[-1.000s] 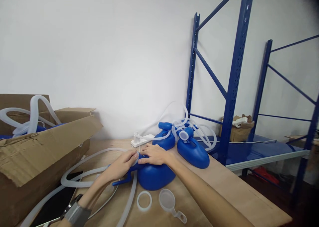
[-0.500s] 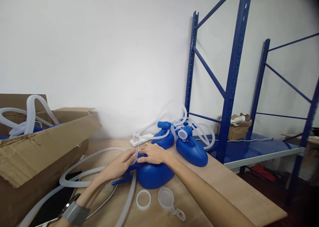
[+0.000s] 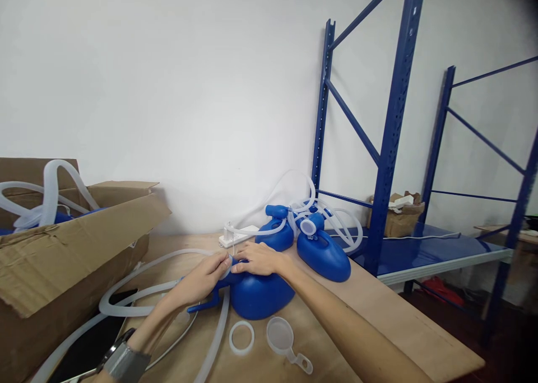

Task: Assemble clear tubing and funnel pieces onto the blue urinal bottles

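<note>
A blue plastic urinal bottle (image 3: 263,299) lies on the wooden table under both hands. My left hand (image 3: 205,274) is closed, with thumb and fingers pressed on a pale translucent cap (image 3: 227,266) at the bottle's mouth. From the right, my right hand (image 3: 258,258) wraps over the bottle's neck and handle, its fingers reaching toward the mouth. The palms hide much of the neck. Nearer me, a white ring (image 3: 241,338) and a translucent lid with a strap (image 3: 281,336) lie flat. A blue bent piece (image 3: 204,305) sticks out below my left hand.
Two more blue bottles (image 3: 323,257) with coiled hoses stand behind, beside a white power strip (image 3: 239,236). A cardboard box (image 3: 75,260) holding hoses is at left. A pale hose (image 3: 107,302) loops across the table. Blue metal shelving (image 3: 386,148) rises at right.
Both hands stay in nearly the same place on the bottle, with only very slight shifts. The ring and lid have not visibly moved.
</note>
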A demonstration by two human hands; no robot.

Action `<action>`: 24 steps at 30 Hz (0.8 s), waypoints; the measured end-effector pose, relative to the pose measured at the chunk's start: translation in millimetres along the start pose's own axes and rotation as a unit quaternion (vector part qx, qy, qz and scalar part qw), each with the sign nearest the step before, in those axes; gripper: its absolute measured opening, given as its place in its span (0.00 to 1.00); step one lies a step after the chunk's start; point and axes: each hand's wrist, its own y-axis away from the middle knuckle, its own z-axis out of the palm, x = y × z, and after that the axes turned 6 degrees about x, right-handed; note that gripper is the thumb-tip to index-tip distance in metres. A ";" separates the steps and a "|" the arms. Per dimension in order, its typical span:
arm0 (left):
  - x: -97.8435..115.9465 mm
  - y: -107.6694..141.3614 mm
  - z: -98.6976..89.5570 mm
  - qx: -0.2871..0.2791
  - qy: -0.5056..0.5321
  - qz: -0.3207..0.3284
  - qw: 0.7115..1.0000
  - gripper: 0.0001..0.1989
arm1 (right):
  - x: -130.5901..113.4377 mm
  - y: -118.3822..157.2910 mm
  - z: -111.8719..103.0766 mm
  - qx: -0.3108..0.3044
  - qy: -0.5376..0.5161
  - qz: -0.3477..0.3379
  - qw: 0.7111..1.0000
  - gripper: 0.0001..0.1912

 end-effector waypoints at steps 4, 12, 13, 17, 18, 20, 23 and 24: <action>-1.4 -0.7 0.8 -0.007 -0.002 0.001 1.000 0.25 | 1.0 0.2 1.2 0.002 0.009 -0.009 1.000 0.24; 1.4 -0.5 -0.9 -0.017 -0.001 0.003 1.000 0.25 | 0.5 1.1 4.7 -0.001 0.025 -0.005 1.000 0.31; 2.5 -0.3 -1.0 -0.016 0.000 0.000 1.000 0.25 | 0.1 1.2 4.8 0.000 0.026 -0.005 1.000 0.31; 7.7 0.1 -2.5 -0.014 0.024 0.014 1.000 0.25 | 0.1 1.3 6.0 0.004 0.024 -0.002 1.000 0.32; 8.5 0.1 -3.0 -0.014 0.025 0.012 1.000 0.25 | 0.5 1.2 6.7 0.005 0.024 0.000 1.000 0.33; 9.1 0.2 -4.2 -0.014 0.018 0.001 1.000 0.26 | 1.5 0.9 8.3 0.011 0.029 0.000 1.000 0.35; 9.0 0.8 -6.2 -0.017 0.010 0.002 1.000 0.28 | 3.0 0.7 10.1 0.016 0.035 -0.012 0.999 0.36; 9.4 1.1 -6.9 -0.022 0.010 0.007 1.000 0.28 | 3.3 0.7 10.5 0.015 0.035 -0.014 0.999 0.37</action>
